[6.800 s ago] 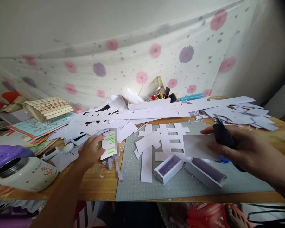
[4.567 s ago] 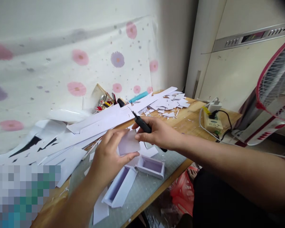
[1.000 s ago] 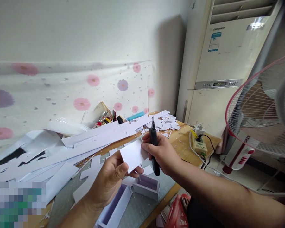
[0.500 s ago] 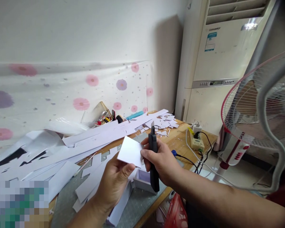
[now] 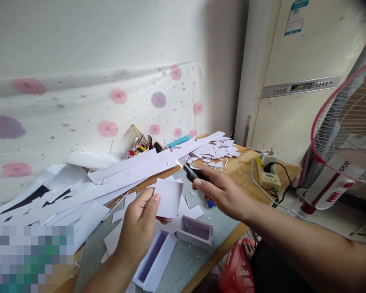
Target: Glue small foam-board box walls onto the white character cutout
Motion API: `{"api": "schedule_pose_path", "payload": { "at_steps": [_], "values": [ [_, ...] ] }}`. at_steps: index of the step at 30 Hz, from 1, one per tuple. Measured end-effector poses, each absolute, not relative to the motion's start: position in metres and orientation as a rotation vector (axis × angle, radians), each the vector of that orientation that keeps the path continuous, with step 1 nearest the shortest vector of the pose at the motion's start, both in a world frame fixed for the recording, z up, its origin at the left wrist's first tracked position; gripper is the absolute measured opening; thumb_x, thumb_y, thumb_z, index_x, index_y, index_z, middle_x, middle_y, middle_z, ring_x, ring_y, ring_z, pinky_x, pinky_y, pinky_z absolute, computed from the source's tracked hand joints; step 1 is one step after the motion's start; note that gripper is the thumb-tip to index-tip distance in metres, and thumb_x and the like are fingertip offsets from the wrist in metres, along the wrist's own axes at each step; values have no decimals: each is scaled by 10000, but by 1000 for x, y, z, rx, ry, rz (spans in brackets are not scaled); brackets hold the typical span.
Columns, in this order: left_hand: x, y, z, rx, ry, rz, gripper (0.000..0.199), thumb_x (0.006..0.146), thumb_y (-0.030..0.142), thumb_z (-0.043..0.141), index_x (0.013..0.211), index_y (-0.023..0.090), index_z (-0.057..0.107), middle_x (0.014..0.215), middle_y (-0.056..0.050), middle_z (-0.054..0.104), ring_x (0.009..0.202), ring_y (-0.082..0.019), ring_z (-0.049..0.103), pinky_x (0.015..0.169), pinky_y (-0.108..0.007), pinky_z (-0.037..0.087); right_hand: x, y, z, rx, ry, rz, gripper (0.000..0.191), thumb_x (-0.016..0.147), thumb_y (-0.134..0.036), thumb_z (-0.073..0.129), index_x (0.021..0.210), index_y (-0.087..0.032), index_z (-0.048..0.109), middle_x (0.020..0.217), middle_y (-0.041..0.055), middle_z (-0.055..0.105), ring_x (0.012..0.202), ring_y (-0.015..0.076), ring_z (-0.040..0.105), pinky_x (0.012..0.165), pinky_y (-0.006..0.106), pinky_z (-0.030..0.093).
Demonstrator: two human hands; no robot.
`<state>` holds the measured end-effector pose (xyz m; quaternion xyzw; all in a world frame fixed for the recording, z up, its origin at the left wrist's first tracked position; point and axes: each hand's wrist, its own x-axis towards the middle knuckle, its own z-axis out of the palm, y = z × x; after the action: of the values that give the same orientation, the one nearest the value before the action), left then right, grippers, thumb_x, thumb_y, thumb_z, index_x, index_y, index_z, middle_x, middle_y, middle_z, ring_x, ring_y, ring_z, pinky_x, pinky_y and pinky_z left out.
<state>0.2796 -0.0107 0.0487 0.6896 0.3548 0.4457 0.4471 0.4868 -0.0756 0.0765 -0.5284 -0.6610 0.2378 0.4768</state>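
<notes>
Both hands are seen apart from each other in the head view, each closed on something of its own. By the left hand [image 5: 142, 221], a flat, square piece of white card [image 5: 169, 198] is gripped at its left edge, with the thumb laid on its near face; it is held up over the surface, near the middle of the view. In the right hand [image 5: 222, 187], a black-handled utility knife [image 5: 193, 171] is clasped, its bare metal blade pointed up and to the left, near the card's upper right corner.

Below the card, on a grey-green gridded cutting mat [image 5: 184, 264], a long, open-topped white box [image 5: 163, 268] is set at a slant, and a shorter open-topped white box [image 5: 192, 239] is placed just beside it. Near the right hand, a small blue object [image 5: 211, 202] is partly shown, though what it is cannot be told.

Behind, long white strips [image 5: 134, 179] are laid across the wooden surface [image 5: 242, 165], and a heap of small white offcuts [image 5: 213, 150] is scattered at its far end, with a teal cylinder [image 5: 179, 141] beyond. The wall is covered by a white sheet printed with pink and purple flowers [image 5: 88, 106]. At the right, a fan with a pink-red rim [image 5: 347, 122] is partly cut off by the frame.
</notes>
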Motion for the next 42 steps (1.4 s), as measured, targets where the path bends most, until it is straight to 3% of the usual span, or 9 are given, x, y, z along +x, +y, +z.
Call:
{"api": "schedule_pose_path", "payload": {
  "at_steps": [4,9,17,42],
  "values": [
    [275,-10,52,1957,990,1046,330,913,452,521,681,218,536,592,23,543,512,-141,512,466,-243,434,484,-87,84,-1576,-1829,264,150,880,-241,577,1000,-153,594,816,43,648,676,154,538,609,269,374],
    [273,-8,57,2471,1080,1168,364,925,376,493,603,221,423,504,66,361,474,-110,390,471,-228,323,471,-92,81,-1610,-2093,-7,160,940,-212,497,1044,-150,602,860,69,708,699,182,623,588,285,335],
    [275,-12,67,2842,964,1289,373,927,239,471,585,213,326,478,83,331,418,-75,355,445,-201,288,465,-95,75,-1539,-2165,-379,63,962,-198,533,929,-188,586,710,0,655,540,151,562,508,323,221],
    [267,-15,73,3010,785,1393,420,981,248,455,568,207,394,502,75,324,430,-80,354,486,-254,277,463,-102,81,-1656,-2267,-186,63,965,-207,516,944,-193,574,795,22,715,565,139,580,501,326,205]
  ]
}}
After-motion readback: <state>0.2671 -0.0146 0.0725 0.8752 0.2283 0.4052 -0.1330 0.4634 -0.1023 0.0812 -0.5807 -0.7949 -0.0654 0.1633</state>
